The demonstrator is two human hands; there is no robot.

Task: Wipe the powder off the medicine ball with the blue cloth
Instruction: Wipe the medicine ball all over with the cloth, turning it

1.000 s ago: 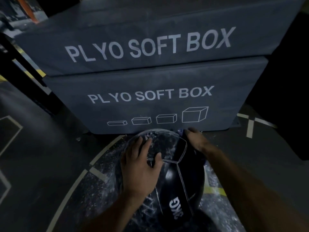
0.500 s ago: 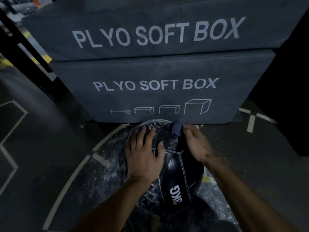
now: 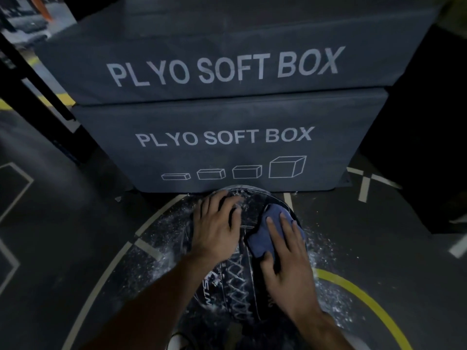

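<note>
Nearer now, right hand (image 3: 288, 258) presses blue cloth (image 3: 262, 236) flat-fingered on medicine ball (image 3: 242, 286); left hand (image 3: 217, 228) spread open, bracing it.

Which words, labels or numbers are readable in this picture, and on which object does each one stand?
"PLYO SOFT BOX": upper box.
"PLYO SOFT BOX", above four box drawings: lower box.
"NTS", partly hidden lettering: medicine ball.
Another mark near the right hand: too blurred to read.
</note>
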